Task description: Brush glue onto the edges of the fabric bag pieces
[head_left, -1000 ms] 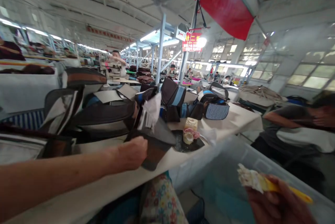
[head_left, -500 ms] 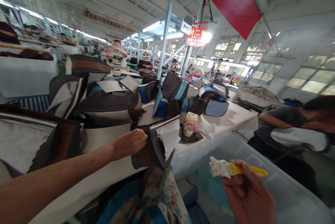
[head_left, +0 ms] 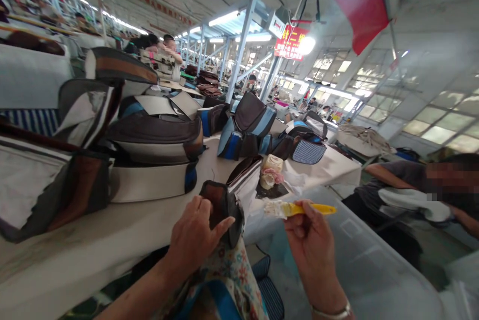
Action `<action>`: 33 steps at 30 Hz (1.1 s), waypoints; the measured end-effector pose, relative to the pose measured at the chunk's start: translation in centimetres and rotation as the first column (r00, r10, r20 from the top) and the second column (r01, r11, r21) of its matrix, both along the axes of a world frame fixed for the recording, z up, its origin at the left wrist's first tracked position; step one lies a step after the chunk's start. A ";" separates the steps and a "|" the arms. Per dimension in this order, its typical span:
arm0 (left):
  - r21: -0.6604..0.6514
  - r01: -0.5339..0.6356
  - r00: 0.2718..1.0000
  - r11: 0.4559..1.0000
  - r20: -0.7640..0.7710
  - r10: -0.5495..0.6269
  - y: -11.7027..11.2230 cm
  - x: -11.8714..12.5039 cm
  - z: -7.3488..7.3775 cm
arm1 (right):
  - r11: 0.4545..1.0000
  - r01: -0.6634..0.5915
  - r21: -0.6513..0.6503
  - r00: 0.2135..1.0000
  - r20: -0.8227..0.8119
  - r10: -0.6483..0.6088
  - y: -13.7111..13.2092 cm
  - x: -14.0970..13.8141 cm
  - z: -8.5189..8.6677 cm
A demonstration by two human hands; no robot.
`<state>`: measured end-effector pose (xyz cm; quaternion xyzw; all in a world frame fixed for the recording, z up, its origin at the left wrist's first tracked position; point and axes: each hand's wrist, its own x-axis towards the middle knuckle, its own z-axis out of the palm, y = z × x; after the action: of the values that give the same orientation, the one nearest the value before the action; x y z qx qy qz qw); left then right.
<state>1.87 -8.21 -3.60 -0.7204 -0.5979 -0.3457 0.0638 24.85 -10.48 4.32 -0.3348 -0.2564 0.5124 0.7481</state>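
My left hand (head_left: 196, 228) grips the near side of a dark grey and brown sewn bag piece (head_left: 234, 218) with white lining, its thumb stretched along the edge. The piece is tilted up at the table's front edge, over my lap. My right hand (head_left: 312, 242) pinches a yellow-handled brush (head_left: 318, 208). Its bristles are clotted with a whitish paste and point left, close to the bag piece; whether they touch it I cannot tell. Behind them a pale jar (head_left: 272, 164) with a pink rag (head_left: 272, 177) round it stands on a dark patch of the table.
More bag pieces (head_left: 157, 138) are piled along the white table (head_left: 149, 218), with a blue and brown group (head_left: 249, 120) farther back. A translucent plastic bin (head_left: 359, 245) stands at my right. Beyond it a co-worker (head_left: 404, 180) bends over pale cloth.
My left hand has come nearer with the bag piece, which is turned more on edge. My right hand has moved left, bringing the brush close to the piece.
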 end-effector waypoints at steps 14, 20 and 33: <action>-0.272 0.170 0.965 0.947 0.239 -0.105 7.5 -0.7 2.2 | 0.985 0.016 0.171 0.958 0.281 -0.064 6.3 -2.6 3.3; -0.236 0.362 0.893 0.902 0.364 -0.263 8.0 -2.2 1.7 | 0.962 -0.100 0.253 0.846 0.531 -0.052 9.9 -4.7 3.6; -0.269 0.419 0.853 0.867 0.443 -0.275 7.7 -2.7 1.3 | 0.929 -0.083 0.361 0.613 0.753 -0.238 14.6 -7.5 2.0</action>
<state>-0.84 -0.52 -2.28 -0.7337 -0.5082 -0.3736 -0.2526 17.39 4.08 6.28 -0.3928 -0.6320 0.2239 0.6295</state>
